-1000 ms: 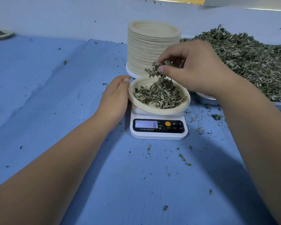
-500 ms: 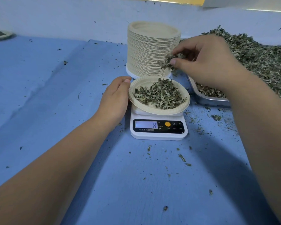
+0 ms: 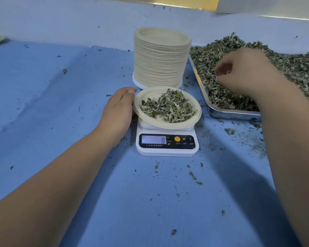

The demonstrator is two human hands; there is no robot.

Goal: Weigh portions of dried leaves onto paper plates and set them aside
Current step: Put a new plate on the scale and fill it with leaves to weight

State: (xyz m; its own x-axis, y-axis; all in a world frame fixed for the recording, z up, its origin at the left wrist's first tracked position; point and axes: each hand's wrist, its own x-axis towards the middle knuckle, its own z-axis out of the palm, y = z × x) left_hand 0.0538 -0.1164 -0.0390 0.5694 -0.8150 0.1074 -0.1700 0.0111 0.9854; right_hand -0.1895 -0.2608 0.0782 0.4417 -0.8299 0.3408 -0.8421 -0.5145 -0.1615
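scale display: a single dark "8" on the lit screen | right edge of display: tiny unit marks, too small to read | black panel: white "M" and "T", right of the orange button | below display and buttons: Chinese print (small and blurred, not surely legible)
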